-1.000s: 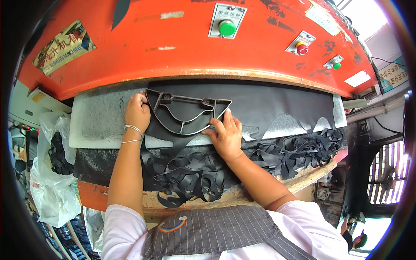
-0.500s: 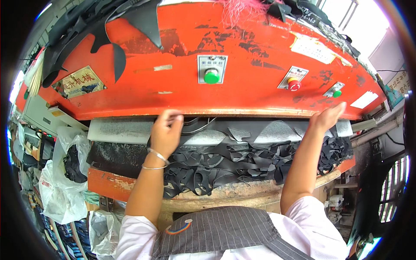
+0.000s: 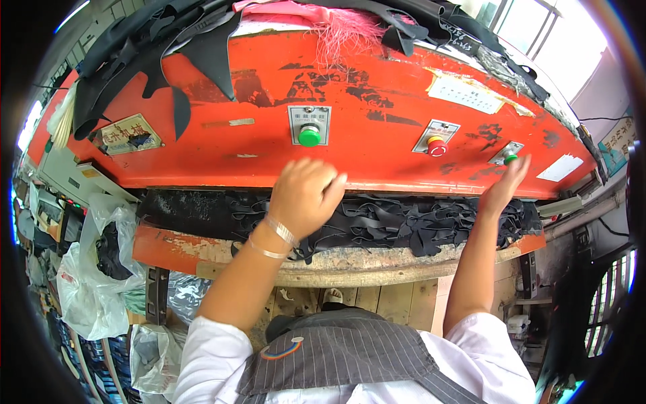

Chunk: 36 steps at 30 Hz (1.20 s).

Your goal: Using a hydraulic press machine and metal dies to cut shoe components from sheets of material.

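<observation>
My left hand (image 3: 304,195) is raised in front of the orange press head (image 3: 256,101), just below a green round button (image 3: 309,137) on a grey plate; its fingers are loosely curled and it holds nothing. My right hand (image 3: 506,182) reaches up to the right, fingertips at a small green button (image 3: 511,159) on the press head. An orange-and-red button (image 3: 436,144) sits between the two. Under the head lies a heap of black cut scraps (image 3: 390,222) on the worn cutting board (image 3: 350,266). The cutting die is hidden.
Black material pieces (image 3: 155,54) and pink threads (image 3: 343,27) lie on top of the press. White plastic bags (image 3: 87,289) with dark offcuts hang at the left. A wooden pallet floor (image 3: 377,303) is below the board. A window (image 3: 572,34) is at the upper right.
A second ago both hands rested on a black cutting die on the board. They lifted away; the press head now covers the die and sheet, and both hands are up at the buttons.
</observation>
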Available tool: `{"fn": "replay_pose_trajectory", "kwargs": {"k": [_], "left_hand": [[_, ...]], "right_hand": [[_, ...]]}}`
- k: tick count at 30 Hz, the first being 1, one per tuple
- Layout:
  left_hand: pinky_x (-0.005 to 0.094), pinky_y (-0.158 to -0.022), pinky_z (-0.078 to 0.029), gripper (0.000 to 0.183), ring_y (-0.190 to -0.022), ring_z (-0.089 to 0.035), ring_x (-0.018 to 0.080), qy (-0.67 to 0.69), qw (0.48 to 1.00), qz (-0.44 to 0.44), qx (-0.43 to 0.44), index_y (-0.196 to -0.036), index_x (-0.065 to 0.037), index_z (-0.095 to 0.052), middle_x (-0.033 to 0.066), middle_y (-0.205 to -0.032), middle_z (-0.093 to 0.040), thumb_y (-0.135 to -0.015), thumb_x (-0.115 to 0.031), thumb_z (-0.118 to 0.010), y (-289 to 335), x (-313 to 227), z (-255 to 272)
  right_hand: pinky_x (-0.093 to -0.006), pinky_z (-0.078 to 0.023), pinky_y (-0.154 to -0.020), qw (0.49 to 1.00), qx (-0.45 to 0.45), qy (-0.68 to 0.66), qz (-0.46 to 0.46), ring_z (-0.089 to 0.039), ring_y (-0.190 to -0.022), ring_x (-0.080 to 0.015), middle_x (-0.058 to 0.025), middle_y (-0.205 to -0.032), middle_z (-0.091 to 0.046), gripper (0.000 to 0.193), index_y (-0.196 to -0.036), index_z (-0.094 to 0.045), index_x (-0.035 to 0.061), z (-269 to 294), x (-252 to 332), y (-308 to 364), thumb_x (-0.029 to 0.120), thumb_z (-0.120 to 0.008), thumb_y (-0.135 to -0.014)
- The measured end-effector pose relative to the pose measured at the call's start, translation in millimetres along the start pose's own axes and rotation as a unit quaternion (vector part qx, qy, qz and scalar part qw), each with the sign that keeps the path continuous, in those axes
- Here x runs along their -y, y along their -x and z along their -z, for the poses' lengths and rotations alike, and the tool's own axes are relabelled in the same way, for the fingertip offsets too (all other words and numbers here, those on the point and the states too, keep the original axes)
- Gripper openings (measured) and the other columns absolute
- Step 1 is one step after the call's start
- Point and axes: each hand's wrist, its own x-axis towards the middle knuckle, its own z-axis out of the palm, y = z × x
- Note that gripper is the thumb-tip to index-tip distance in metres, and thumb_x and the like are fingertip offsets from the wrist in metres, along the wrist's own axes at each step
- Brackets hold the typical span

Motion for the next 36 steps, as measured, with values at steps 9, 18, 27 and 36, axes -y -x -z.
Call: {"fn": "replay_pose_trajectory", "kwargs": {"k": [9, 18, 27, 36], "left_hand": [[0.0412, -0.072, -0.049, 0.025, -0.078, -0.059, 0.0297, -0.012, 0.961, 0.194, 0.197, -0.075, -0.008, -0.069, 0.0088, -0.075, -0.062, -0.086, -0.028, -0.062, 175, -21, -16], [0.0406, -0.071, -0.048, 0.021, -0.077, -0.057, 0.0287, -0.084, 0.96, 0.226, 0.14, -0.071, -0.006, -0.069, 0.0085, -0.072, -0.06, -0.08, -0.024, -0.063, 172, -30, -22], [0.0397, -0.077, -0.049, 0.02, -0.083, -0.062, 0.0289, 0.076, 0.943, 0.259, 0.193, -0.083, -0.009, -0.073, 0.0075, -0.082, -0.068, -0.082, -0.028, -0.067, 130, 34, 8], [0.0492, -0.103, -0.038, 0.025, -0.11, -0.053, 0.0362, -0.097, 0.965, 0.238, 0.05, -0.101, -0.006, -0.057, 0.0128, -0.102, -0.058, -0.082, -0.02, -0.065, 152, 136, -39]], "right_hand": [[-0.0394, -0.048, -0.081, 0.68, 0.674, 0.21, 0.198, -0.059, -0.093, -0.0282, -0.0101, -0.099, -0.064, 0.057, -0.113, -0.062, 0.0061, 62, 44, 209, 0.03, -0.081, -0.066], [-0.0357, -0.051, -0.074, 0.646, 0.698, 0.267, 0.154, -0.062, -0.086, -0.0271, -0.0082, -0.088, -0.062, 0.044, -0.102, -0.064, 0.0069, 46, 46, 206, 0.024, -0.08, -0.064], [-0.043, -0.051, -0.062, 0.538, 0.797, -0.007, 0.272, -0.062, -0.069, -0.0316, -0.011, -0.071, -0.06, 0.012, -0.083, -0.063, 0.0064, -118, 33, 137, 0.015, -0.06, -0.074], [-0.0434, -0.041, -0.106, 0.4, 0.718, -0.146, 0.55, -0.059, -0.108, -0.0305, -0.0115, -0.101, -0.065, 0.018, -0.089, -0.07, 0.0085, -334, -43, 260, 0.02, -0.058, -0.08]]}}
